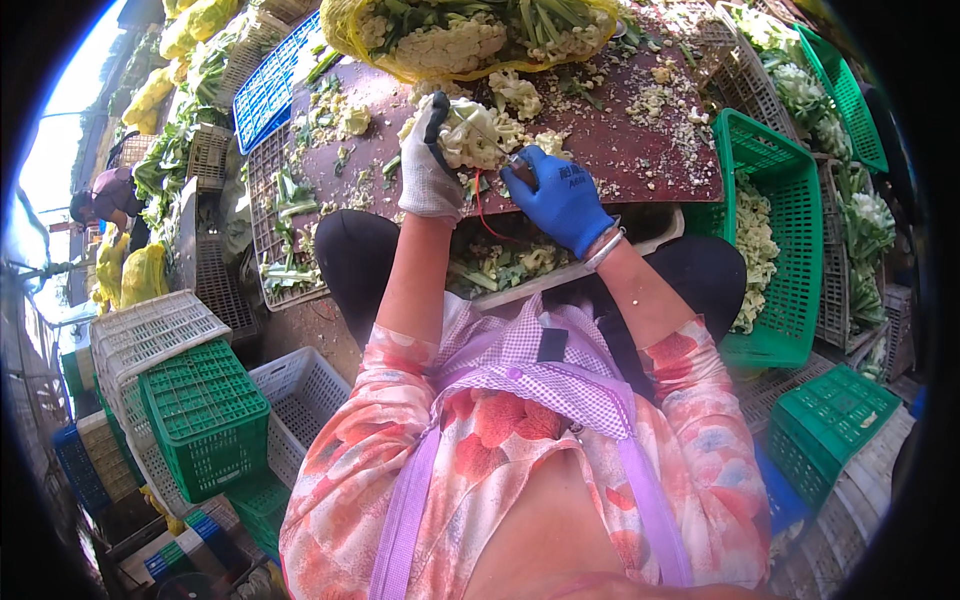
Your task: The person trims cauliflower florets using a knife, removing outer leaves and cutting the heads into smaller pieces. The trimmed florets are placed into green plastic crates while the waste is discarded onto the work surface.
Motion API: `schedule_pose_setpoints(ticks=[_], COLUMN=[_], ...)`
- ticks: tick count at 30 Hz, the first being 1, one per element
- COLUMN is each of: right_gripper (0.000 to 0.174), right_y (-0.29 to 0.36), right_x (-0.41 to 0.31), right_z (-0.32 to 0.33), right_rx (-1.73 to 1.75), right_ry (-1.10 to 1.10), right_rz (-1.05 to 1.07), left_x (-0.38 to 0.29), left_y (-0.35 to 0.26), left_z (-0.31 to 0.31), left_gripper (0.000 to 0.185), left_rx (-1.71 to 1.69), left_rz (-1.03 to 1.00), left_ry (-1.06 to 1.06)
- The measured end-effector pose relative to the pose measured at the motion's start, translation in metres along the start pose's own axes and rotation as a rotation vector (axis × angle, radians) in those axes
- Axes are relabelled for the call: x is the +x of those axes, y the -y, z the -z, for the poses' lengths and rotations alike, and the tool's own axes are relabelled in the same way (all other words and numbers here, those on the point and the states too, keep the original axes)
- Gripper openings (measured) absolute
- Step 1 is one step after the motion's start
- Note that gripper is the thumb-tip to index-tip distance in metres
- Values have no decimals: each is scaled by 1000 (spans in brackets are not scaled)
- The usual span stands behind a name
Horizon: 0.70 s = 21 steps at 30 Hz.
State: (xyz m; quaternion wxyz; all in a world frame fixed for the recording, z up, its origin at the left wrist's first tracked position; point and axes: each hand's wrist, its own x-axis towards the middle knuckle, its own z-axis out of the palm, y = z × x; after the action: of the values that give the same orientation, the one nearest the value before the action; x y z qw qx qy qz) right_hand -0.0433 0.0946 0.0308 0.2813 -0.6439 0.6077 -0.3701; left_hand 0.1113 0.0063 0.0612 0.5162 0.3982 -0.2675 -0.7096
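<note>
My left hand [431, 165], in a white knit glove with dark-coated fingertips, grips a cauliflower head [476, 135] from its left side. My right hand [559, 199], in a blue coated glove, is closed around the brown handle of a knife [523, 172]. The thin blade reaches up and left across the florets. A red cord [480, 199] hangs below the knife. Both hands are above the near part of a dark red board [637, 165] strewn with cauliflower crumbs. Loose cauliflower pieces [516, 94] lie just beyond the head.
A yellow mesh bag [420, 71] of cauliflower stands at the board's far edge. Right of me, a green crate [795, 247] holds cut florets [754, 247]. A bin [510, 274] with trimmings sits under the board's near edge. Stacked crates [202, 412] are behind left; another person [112, 195] bends at far left.
</note>
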Motion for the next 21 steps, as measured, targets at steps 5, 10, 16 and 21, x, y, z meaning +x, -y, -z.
schedule_pose_setpoints(ticks=[5,10,16,21], right_gripper=[26,32,44,47], right_y=[1,-15,-37,-50], right_x=[-9,10,38,17], right_z=[-21,-25,-43,-57], right_rx=[-132,-166,-89,-136], right_ry=[-62,95,272,276], right_rz=[-43,-140,-217,-269], left_x=[-8,4,61,58], left_y=[0,28,43,-33], left_z=[1,16,61,37], left_gripper=[32,28,23,30], left_rx=[69,188,-11,-34], left_rz=[48,-150,-106,-97], left_ry=[-101,-163,-239,-230])
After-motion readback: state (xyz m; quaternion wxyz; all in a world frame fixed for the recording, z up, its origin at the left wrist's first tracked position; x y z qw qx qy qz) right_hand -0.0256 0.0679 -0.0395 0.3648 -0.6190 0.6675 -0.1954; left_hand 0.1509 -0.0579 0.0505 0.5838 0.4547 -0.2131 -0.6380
